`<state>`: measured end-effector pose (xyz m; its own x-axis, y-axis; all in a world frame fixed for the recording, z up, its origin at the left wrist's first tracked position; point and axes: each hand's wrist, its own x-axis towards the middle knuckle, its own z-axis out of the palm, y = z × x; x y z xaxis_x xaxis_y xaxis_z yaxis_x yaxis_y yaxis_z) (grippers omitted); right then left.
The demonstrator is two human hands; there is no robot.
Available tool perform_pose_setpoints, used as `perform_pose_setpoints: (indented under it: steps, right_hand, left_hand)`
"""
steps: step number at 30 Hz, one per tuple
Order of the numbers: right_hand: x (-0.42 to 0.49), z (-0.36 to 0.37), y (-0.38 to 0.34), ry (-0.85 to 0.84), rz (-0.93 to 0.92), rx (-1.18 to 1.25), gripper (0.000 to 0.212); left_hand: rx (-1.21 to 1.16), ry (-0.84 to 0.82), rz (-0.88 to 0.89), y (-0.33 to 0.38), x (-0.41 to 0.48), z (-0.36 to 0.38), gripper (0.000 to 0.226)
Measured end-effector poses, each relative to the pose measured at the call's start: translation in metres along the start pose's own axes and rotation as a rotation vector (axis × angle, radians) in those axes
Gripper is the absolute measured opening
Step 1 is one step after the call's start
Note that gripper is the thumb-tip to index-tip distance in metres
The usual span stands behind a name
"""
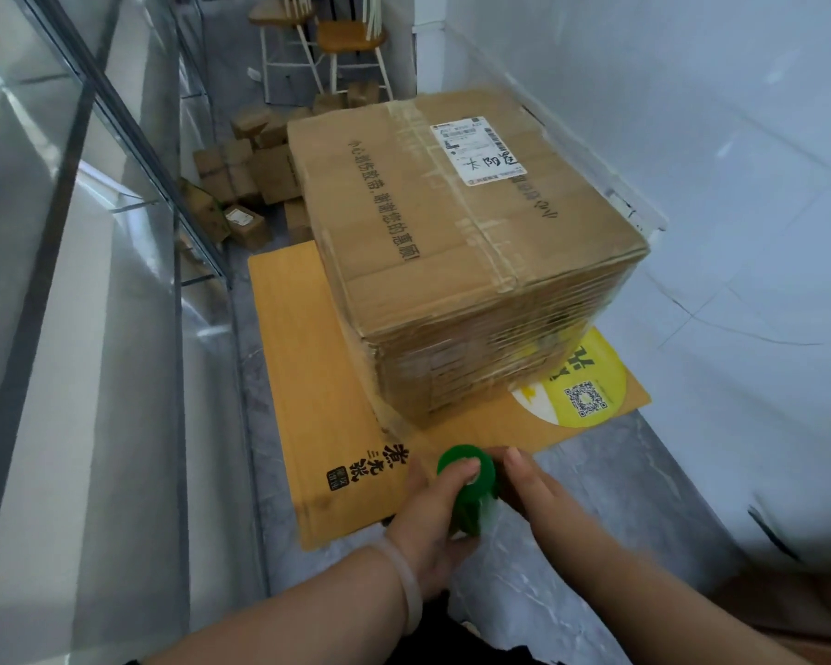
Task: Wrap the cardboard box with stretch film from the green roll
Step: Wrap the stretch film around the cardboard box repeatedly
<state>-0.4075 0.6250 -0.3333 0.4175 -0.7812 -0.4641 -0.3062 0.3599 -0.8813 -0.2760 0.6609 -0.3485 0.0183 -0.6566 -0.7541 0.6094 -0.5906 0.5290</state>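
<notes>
Both left grip [430,523], right grip [536,494] clasp green roll [466,477]

The cardboard box [452,242] carries on top a printed line ending 谢谢您的惠顾! and a shipping label [478,151] with unreadable handwriting. The orange board [308,376] beneath shows black brush characters and a QR code [586,399].

The taped cardboard box [471,252] stood upright, sides film-wrapped; stretch film [404,431] ran from its near corner to the green roll [457,454].
</notes>
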Motion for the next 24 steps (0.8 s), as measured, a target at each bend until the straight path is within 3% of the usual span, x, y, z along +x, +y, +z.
perform_pose_setpoints:
  steps: [4, 9, 12, 14, 18, 22, 24]
  right_hand:
    - [0.006, 0.001, -0.009, 0.119, 0.020, 0.047, 0.053]
    - [0.013, -0.006, -0.016, 0.242, 0.001, -0.003, 0.046]
    - [0.018, -0.017, -0.015, 0.264, 0.004, 0.006, 0.054]
    - [0.020, -0.025, -0.017, 0.197, -0.024, 0.036, 0.053]
    - [0.032, -0.051, -0.025, -0.005, -0.078, 0.007, 0.044]
    - [0.061, -0.080, -0.026, -0.167, -0.187, -0.397, 0.065]
    - [0.073, -0.093, -0.029, -0.202, -0.254, -0.527, 0.065]
  left_hand:
    - [0.102, 0.025, -0.050, 0.003, 0.018, 0.002, 0.085]
    - [0.047, -0.066, -0.102, 0.007, 0.029, 0.015, 0.081]
    - [0.106, -0.091, -0.119, 0.012, 0.040, 0.020, 0.116]
    - [0.132, -0.086, -0.121, 0.015, 0.040, 0.027, 0.121]
    - [0.076, -0.055, -0.113, 0.020, 0.046, 0.044, 0.103]
    - [-0.020, 0.041, -0.074, 0.023, 0.051, 0.065, 0.063]
    - [-0.088, 0.105, -0.047, 0.023, 0.049, 0.080, 0.062]
